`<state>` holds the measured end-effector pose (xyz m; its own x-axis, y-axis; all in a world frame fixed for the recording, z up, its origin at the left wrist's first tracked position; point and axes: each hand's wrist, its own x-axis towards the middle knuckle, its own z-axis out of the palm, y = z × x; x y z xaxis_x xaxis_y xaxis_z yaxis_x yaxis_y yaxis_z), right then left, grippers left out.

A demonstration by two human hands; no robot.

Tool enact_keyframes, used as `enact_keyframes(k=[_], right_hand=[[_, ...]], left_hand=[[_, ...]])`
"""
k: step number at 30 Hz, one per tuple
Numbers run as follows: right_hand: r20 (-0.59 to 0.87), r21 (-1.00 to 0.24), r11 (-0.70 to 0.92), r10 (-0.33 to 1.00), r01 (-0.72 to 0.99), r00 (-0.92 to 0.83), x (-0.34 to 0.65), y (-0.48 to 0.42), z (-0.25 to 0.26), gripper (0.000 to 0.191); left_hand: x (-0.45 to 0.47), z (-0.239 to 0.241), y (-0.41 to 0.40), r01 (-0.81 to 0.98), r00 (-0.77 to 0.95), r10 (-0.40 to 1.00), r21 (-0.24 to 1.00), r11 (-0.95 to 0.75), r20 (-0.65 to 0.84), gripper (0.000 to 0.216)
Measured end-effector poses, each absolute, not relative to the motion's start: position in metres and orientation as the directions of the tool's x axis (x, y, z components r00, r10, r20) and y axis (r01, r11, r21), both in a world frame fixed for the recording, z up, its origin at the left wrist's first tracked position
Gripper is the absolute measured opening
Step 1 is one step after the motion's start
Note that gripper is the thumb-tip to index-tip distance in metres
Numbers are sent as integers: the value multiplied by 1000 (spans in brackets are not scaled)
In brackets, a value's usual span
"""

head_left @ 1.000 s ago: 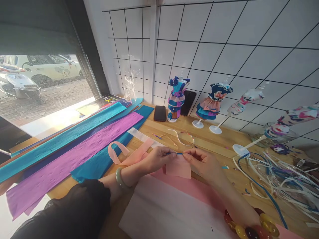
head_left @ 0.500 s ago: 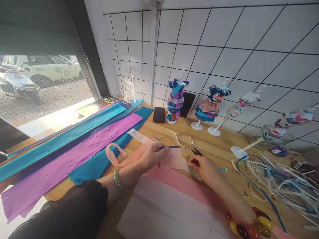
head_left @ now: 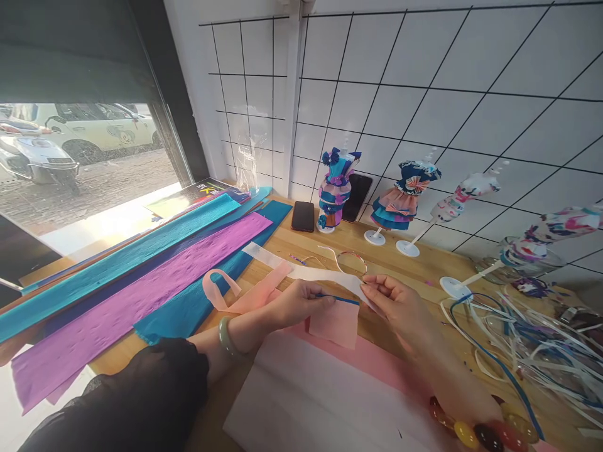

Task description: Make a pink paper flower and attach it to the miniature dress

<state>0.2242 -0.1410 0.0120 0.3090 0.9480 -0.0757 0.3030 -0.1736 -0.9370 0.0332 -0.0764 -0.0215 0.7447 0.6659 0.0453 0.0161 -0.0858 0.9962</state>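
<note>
My left hand pinches a piece of pink crepe paper near its top edge, along which a narrow blue strip runs. In my right hand, thumb and fingers grip the near end of a long white strip, whose other end lies on the table farther left. A pink crepe strip curls on the table left of my left hand. Below both hands lies a large sheet of white paper with pink paper under its far edge.
Blue and purple crepe lengths cover the left of the wooden table. Several small dress forms stand along the wall, beside a phone. A tangle of white and blue strips fills the right side.
My right hand has lifted the end of the white strip up and away from the table. My left hand has come slightly lower with the pink piece, which now hangs more freely.
</note>
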Motion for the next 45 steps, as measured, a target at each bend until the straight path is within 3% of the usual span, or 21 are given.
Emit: enact_keyframes(k=[5,7,11,16,18,27,45], right_hand=[[-168,-984,-145,942,-101,290,212,-146,28,41],[-193,-976,-161,950,-145,246,205,-149,32,41],[-218,-975,-220,962,-3,162,194,-154,29,36],[-134,-884,-175,983,434,125,186,-155,20,26],[-93,-842,-147,987,519,129,184,-155,19,29],[-28,-802,-119,986,585,163,188,-152,12,37],[-112,-821,-159,987,548,119,185,-153,17,34]], left_hand=[[35,-24,-76,4,768,639,997,-74,44,28],[36,-21,-77,-71,748,658,996,-53,88,29],[35,-16,-76,-180,697,707,984,9,121,26],[33,-24,-70,-162,676,737,973,165,-13,28],[34,-26,-69,-229,656,755,949,218,-15,25],[37,-26,-70,-326,652,758,908,265,13,28],[35,-23,-71,-324,658,752,915,242,34,25]])
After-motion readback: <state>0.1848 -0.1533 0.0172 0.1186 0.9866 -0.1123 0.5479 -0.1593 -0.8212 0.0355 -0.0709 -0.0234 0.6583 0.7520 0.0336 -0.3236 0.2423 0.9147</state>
